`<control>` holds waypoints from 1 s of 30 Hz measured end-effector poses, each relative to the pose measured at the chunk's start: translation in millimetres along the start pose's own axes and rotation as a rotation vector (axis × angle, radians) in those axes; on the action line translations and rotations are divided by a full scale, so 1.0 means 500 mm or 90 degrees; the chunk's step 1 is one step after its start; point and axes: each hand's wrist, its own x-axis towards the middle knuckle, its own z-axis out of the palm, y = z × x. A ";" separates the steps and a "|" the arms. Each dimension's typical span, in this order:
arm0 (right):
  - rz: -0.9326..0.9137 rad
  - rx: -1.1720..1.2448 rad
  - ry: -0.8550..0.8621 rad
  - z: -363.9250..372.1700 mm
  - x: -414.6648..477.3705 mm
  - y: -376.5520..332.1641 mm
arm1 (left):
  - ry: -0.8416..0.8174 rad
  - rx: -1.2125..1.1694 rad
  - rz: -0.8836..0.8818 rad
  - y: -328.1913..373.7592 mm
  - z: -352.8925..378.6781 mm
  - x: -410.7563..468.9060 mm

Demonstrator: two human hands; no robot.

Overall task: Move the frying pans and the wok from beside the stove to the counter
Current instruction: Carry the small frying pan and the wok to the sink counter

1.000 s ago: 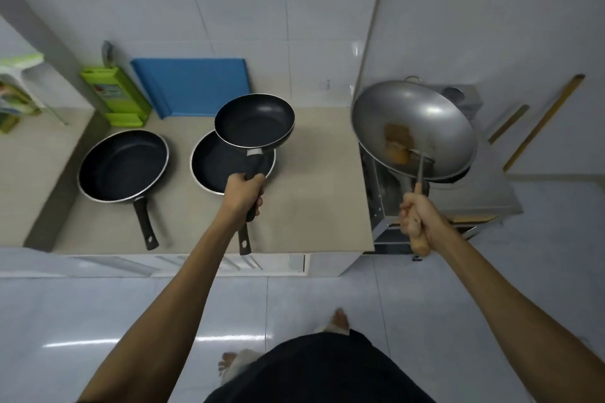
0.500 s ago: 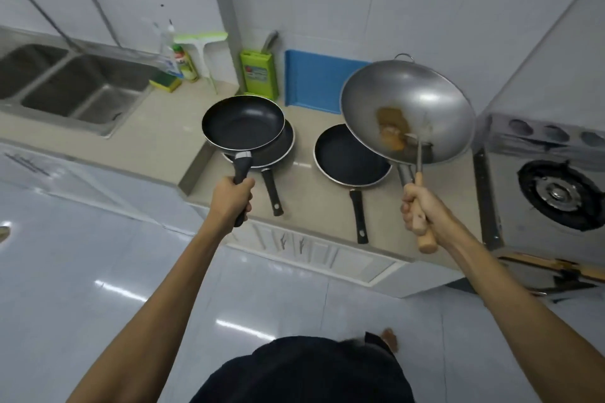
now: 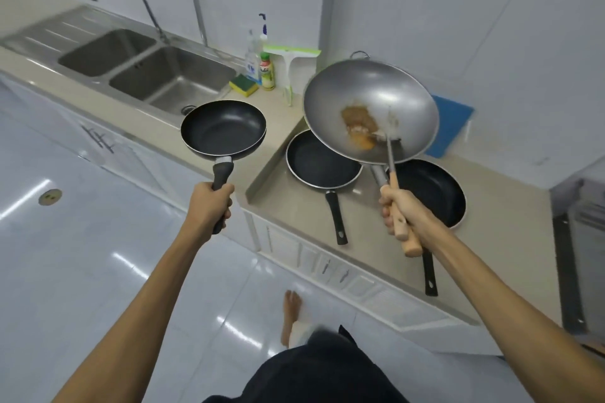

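Note:
My left hand [image 3: 211, 204] grips the black handle of a small black frying pan [image 3: 224, 130], held in the air over the counter's front edge near the sink. My right hand [image 3: 401, 211] holds the wooden handle of a grey steel wok [image 3: 370, 108], raised and tilted, with a brownish patch and a thin metal utensil inside it. Under the wok, two black frying pans rest on the lower beige counter [image 3: 294, 203]: one [image 3: 322, 162] in the middle and one [image 3: 432, 191] to the right, handles pointing toward me.
A steel double sink [image 3: 147, 69] with a tap lies on the left counter. Beside it stand a sponge [image 3: 243, 84], bottles [image 3: 266, 70] and a squeegee. A blue cutting board [image 3: 450, 123] leans on the wall. The stove's edge [image 3: 579, 232] is at far right.
The view has swung left, bringing the sink into sight and pushing the stove to the right edge. Both hands carried the small pan and the wok leftward; the two pans on the counter stayed put.

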 end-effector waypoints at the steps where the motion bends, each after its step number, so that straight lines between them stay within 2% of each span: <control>1: 0.000 -0.012 -0.009 0.024 0.011 -0.016 | 0.007 -0.002 -0.004 0.002 -0.018 0.020; 17: -0.012 -0.204 -0.141 0.478 0.307 -0.322 | 0.210 -0.066 -0.050 0.057 -0.345 0.395; 30: -0.018 -0.323 -0.231 0.876 0.489 -0.501 | 0.313 -0.144 -0.109 0.009 -0.626 0.639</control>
